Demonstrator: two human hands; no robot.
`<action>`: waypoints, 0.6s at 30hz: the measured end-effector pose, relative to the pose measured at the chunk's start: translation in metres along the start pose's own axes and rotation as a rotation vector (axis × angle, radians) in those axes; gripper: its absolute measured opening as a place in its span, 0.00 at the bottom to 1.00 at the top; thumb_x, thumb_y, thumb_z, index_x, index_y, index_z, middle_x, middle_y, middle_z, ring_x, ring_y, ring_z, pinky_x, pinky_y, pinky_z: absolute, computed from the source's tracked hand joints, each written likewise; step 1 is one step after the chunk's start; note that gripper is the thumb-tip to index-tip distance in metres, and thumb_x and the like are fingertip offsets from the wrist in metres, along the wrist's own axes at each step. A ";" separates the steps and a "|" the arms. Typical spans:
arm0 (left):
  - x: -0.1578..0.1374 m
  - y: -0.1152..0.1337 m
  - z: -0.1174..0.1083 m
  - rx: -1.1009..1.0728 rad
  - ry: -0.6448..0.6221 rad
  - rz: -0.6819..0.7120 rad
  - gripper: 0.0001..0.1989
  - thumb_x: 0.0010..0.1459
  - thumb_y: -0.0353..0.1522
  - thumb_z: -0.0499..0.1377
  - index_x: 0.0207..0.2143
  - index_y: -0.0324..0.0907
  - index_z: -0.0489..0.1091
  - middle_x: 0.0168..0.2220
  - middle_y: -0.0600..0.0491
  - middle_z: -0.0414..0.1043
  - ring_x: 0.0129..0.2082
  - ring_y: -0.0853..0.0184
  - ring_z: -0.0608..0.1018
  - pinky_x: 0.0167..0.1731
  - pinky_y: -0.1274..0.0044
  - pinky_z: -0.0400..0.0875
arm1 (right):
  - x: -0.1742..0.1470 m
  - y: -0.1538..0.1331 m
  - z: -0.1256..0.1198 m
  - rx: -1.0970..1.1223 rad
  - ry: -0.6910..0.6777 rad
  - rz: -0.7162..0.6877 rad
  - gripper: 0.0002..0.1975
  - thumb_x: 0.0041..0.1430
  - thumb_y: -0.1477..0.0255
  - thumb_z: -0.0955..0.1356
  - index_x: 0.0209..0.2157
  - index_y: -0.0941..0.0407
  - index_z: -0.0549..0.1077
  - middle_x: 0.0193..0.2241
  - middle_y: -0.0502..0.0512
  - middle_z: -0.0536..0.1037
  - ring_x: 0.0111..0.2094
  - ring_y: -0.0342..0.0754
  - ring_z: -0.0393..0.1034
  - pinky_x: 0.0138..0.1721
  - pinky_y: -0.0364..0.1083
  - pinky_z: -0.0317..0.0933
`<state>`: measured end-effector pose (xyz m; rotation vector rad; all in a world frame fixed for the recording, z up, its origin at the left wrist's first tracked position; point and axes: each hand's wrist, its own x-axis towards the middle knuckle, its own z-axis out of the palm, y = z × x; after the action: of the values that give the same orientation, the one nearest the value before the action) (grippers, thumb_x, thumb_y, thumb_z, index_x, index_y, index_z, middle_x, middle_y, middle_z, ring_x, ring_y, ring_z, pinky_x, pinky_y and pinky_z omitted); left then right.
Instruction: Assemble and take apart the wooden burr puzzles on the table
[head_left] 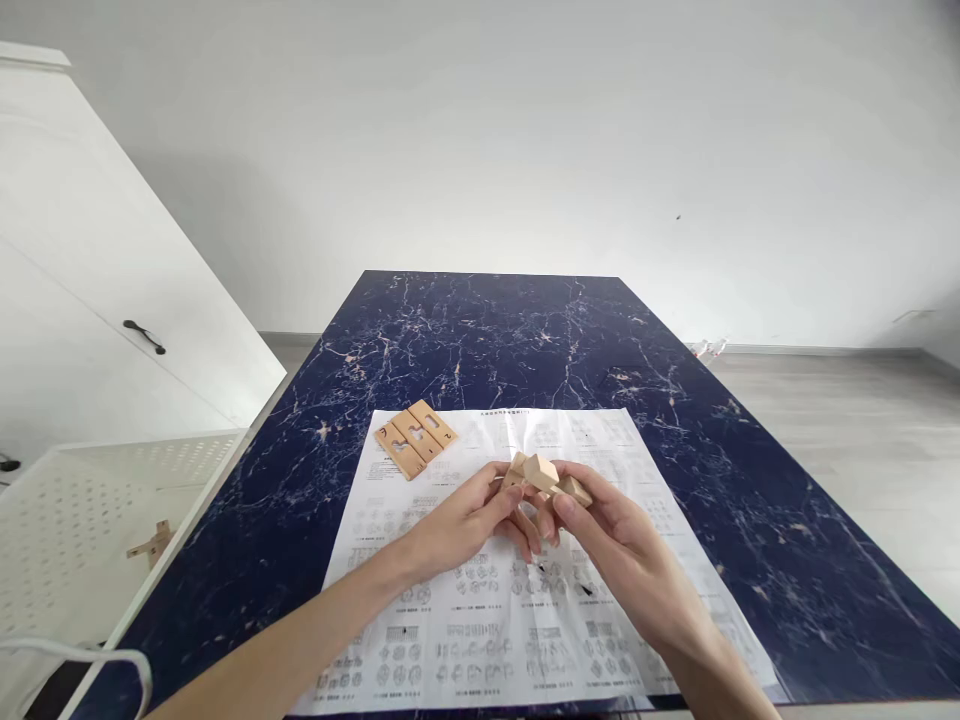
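Note:
Light wooden puzzle blocks (541, 472) are held between both hands, above a printed paper sheet. My left hand (486, 512) is closed on the left side of the blocks, thumb and fingers pinching them. From the right, my right hand (604, 520) grips a block end with its thumb in front and fingers behind. How many pieces make up the cluster, and whether they are locked together, I cannot tell. The sheet (420, 640) shows rows of small diagrams and lies creased under my hands.
Flat wooden plates with cut-out shapes (416, 438) lie on the sheet's far left corner. The dark blue marbled table (480, 340) reaches toward a pale wall. At left stand a white cabinet (112, 250) and a perforated white bin (67, 520) holding a wooden piece (154, 543).

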<state>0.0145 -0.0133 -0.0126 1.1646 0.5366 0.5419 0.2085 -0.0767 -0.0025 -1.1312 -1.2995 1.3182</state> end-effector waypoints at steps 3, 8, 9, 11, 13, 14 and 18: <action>-0.002 0.000 0.001 0.007 0.008 0.010 0.22 0.74 0.48 0.56 0.56 0.40 0.63 0.40 0.48 0.76 0.37 0.63 0.80 0.41 0.67 0.75 | 0.000 0.007 0.003 -0.067 0.060 -0.023 0.16 0.76 0.57 0.66 0.56 0.51 0.73 0.31 0.49 0.74 0.34 0.48 0.74 0.42 0.48 0.73; -0.005 0.000 0.003 0.056 0.011 0.030 0.17 0.76 0.45 0.54 0.54 0.41 0.65 0.40 0.51 0.73 0.39 0.64 0.77 0.43 0.68 0.73 | -0.004 0.017 0.010 -0.248 0.087 -0.053 0.21 0.78 0.56 0.60 0.63 0.50 0.69 0.38 0.54 0.78 0.40 0.51 0.76 0.46 0.50 0.74; -0.005 -0.001 0.004 0.061 0.020 0.036 0.17 0.76 0.45 0.53 0.54 0.41 0.65 0.40 0.50 0.72 0.40 0.64 0.76 0.43 0.68 0.73 | -0.005 0.019 0.011 -0.269 0.086 -0.056 0.22 0.79 0.56 0.59 0.65 0.49 0.67 0.41 0.55 0.79 0.43 0.52 0.77 0.50 0.52 0.73; -0.006 -0.001 0.005 0.071 0.027 0.044 0.17 0.77 0.45 0.52 0.55 0.42 0.64 0.42 0.49 0.72 0.41 0.63 0.76 0.44 0.68 0.73 | -0.006 0.023 0.011 -0.282 0.081 -0.062 0.22 0.79 0.57 0.59 0.68 0.48 0.62 0.45 0.57 0.79 0.46 0.53 0.77 0.53 0.54 0.72; -0.007 -0.002 0.006 0.083 0.014 0.043 0.18 0.77 0.46 0.52 0.56 0.42 0.63 0.42 0.49 0.72 0.42 0.62 0.76 0.44 0.67 0.73 | -0.006 0.027 0.011 -0.264 0.072 -0.074 0.23 0.80 0.58 0.58 0.70 0.47 0.55 0.45 0.56 0.78 0.44 0.52 0.77 0.52 0.55 0.73; -0.007 -0.002 0.006 0.092 0.006 0.040 0.17 0.77 0.45 0.52 0.56 0.42 0.63 0.42 0.49 0.71 0.42 0.62 0.76 0.45 0.67 0.72 | -0.007 0.028 0.011 -0.255 0.066 -0.080 0.23 0.80 0.59 0.58 0.71 0.46 0.52 0.43 0.56 0.78 0.42 0.51 0.77 0.51 0.56 0.73; -0.009 -0.002 0.008 0.117 -0.012 0.029 0.14 0.77 0.42 0.51 0.54 0.42 0.64 0.41 0.50 0.71 0.41 0.63 0.75 0.45 0.67 0.71 | -0.008 0.030 0.010 -0.264 0.037 -0.086 0.23 0.80 0.61 0.57 0.70 0.46 0.49 0.37 0.52 0.77 0.37 0.50 0.76 0.50 0.58 0.73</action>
<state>0.0128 -0.0254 -0.0107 1.2881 0.5482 0.5336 0.1989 -0.0864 -0.0322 -1.2578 -1.5090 1.0805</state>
